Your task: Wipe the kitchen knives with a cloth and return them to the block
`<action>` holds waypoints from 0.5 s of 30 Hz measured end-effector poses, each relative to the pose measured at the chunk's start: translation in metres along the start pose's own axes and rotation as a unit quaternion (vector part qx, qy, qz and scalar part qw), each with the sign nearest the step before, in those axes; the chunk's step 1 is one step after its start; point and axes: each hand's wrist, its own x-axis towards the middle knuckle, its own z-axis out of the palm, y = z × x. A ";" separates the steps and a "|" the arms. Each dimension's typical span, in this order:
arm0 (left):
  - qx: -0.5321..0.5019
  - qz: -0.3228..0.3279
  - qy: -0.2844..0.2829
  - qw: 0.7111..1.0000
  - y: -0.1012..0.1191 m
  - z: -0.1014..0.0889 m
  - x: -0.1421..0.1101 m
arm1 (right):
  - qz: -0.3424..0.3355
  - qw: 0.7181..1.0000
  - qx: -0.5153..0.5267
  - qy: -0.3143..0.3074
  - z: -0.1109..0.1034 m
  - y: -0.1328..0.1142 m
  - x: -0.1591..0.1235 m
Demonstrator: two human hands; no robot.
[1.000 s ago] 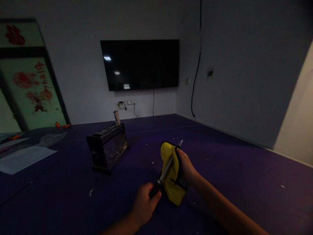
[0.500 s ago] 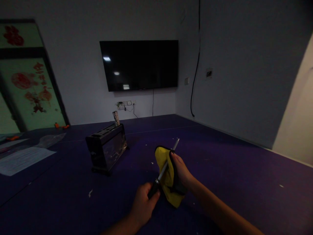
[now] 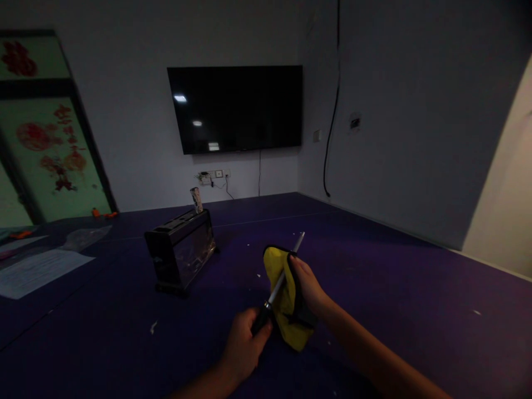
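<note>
My left hand [image 3: 243, 346] is closed around the black handle of a sharpening steel [image 3: 277, 287]. Its thin metal rod slants up and away to the right. A yellow cloth with a dark edge and dark backing [image 3: 272, 265] is folded about the rod, pinched in my right hand [image 3: 306, 284], with the rod's tip showing beyond it. The cloth's lower part hangs down between my hands. Left of my hands stands a black knife block [image 3: 193, 249] with slots on top and a see-through-looking side. One patterned handle [image 3: 197, 199] sticks up from its far end.
The purple surface [image 3: 374, 277] carries small white scraps. Papers [image 3: 44, 270] and a clear plastic bag [image 3: 86, 238] lie at the left, with orange items [image 3: 96, 213] near the door. A television [image 3: 241, 111] hangs on the far wall, and a black cable [image 3: 332, 127] dangles near the corner.
The view has shifted very slightly. Both hands keep the same hold on the steel and the cloth, with no clear movement between them.
</note>
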 end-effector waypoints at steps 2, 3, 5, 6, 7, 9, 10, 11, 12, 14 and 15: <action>0.000 0.001 -0.001 1.000 0.001 0.000 0.000 | -0.003 1.000 0.002 0.002 -0.001 0.001 0.001; 0.000 0.002 -0.001 1.000 0.002 0.000 0.000 | -0.003 1.000 0.004 0.003 -0.001 0.001 0.001; 0.001 0.003 -0.003 1.000 0.003 0.000 0.000 | -0.003 1.000 0.011 0.005 -0.002 0.001 0.002; 0.001 0.004 -0.005 1.000 0.003 0.000 0.000 | -0.004 1.000 0.015 0.010 -0.002 0.001 0.002; 0.001 0.006 -0.006 1.000 0.004 0.000 -0.001 | -0.007 1.000 0.017 0.016 -0.002 0.000 0.003; 0.000 0.008 -0.007 1.000 0.005 0.000 -0.001 | -0.015 0.999 0.015 0.027 -0.002 -0.001 0.003; 0.000 0.009 -0.007 1.000 0.006 -0.001 -0.001 | -0.018 0.999 0.013 0.030 -0.002 -0.002 0.004; 0.001 0.010 -0.006 1.000 0.006 -0.001 0.000 | -0.021 0.999 0.012 0.030 -0.002 -0.003 0.004; 0.002 0.010 -0.004 1.000 0.005 -0.001 0.000 | -0.022 0.999 0.011 0.031 -0.003 -0.004 0.005; 0.006 0.011 -0.001 1.000 0.004 -0.001 0.000 | -0.028 0.999 0.008 0.039 -0.004 -0.005 0.006; 0.009 0.012 0.001 1.000 0.003 0.000 0.001 | -0.033 0.998 0.006 0.044 -0.005 -0.005 0.006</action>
